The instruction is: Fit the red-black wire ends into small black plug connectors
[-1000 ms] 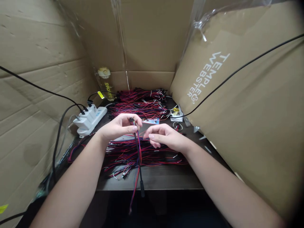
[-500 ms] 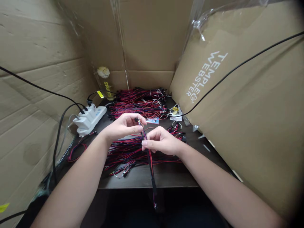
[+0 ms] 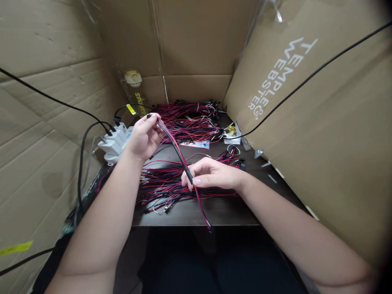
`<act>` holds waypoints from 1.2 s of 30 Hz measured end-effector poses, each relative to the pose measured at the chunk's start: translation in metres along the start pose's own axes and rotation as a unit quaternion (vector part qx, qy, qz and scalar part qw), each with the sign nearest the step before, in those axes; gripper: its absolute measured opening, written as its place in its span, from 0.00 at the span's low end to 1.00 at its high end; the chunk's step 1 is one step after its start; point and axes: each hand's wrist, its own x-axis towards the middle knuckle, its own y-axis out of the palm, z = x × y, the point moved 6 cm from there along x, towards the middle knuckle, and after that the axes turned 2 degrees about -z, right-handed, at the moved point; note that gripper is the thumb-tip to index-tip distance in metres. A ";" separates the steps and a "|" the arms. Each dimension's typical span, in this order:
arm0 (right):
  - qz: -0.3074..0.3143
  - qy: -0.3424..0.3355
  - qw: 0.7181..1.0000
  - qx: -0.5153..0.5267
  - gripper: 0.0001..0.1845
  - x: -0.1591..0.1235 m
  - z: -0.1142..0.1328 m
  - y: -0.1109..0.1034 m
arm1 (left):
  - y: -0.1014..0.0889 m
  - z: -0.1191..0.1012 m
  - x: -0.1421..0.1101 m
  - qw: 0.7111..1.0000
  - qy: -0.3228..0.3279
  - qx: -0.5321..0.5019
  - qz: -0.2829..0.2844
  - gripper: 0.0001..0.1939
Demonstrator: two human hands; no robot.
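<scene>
Cardboard (image 3: 192, 36) backed the counter (image 3: 235, 216); over it slanted a wire bundle (image 3: 177, 149), left hand (image 3: 145, 136) pinching farther back, right hand (image 3: 212, 173) nearer its front.

Cardboard closes this dark table (image 3: 190, 219) in on three sides: a creased panel (image 3: 36, 139) on the left, a back panel (image 3: 196, 41) with a shiny strip of clear tape (image 3: 158, 36) running down it, and a leaning one (image 3: 343, 163) on the right, printed TEMPLE & WEBSTER in white. Over on the left I see a white power strip (image 3: 115, 143) with black leads plugged in, and a yellow tag (image 3: 131, 109) on one cord behind it. A pale-lidded bottle (image 3: 133, 79) lettered in yellow stands in the back corner. Toward the right, something round and yellow (image 3: 232, 130) sits on clear plastic, near a long black cable (image 3: 294, 93) that climbs across the right panel.
</scene>
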 end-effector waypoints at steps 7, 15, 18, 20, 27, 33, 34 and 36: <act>0.078 0.076 0.994 0.022 0.17 -0.014 -0.004 -0.006 | -0.035 -0.014 0.015 0.982 0.020 -0.104 -0.153 0.12; 0.027 0.136 0.990 -0.039 0.22 -0.025 -0.013 -0.025 | -0.039 -0.032 0.011 0.970 0.057 -0.195 -0.137 0.15; -0.009 0.144 0.989 -0.017 0.19 -0.024 -0.015 -0.029 | -0.039 -0.037 0.009 0.966 0.067 -0.217 -0.125 0.18; -0.037 0.148 0.988 0.002 0.17 -0.024 -0.015 -0.031 | -0.040 -0.039 0.008 0.967 0.072 -0.214 -0.117 0.19; -0.072 0.172 0.982 0.032 0.20 -0.023 -0.017 -0.033 | -0.031 -0.039 0.005 0.969 0.048 -0.231 -0.077 0.22; -0.028 0.137 0.990 -0.019 0.18 -0.020 -0.016 -0.030 | -0.026 -0.038 0.004 0.986 0.059 -0.150 -0.042 0.16; -0.024 0.142 0.989 -0.028 0.18 -0.020 -0.017 -0.030 | -0.028 -0.038 0.005 0.988 0.068 -0.133 -0.044 0.15; -0.022 0.149 0.988 -0.037 0.19 -0.020 -0.019 -0.032 | -0.031 -0.039 0.006 0.989 0.080 -0.119 -0.044 0.15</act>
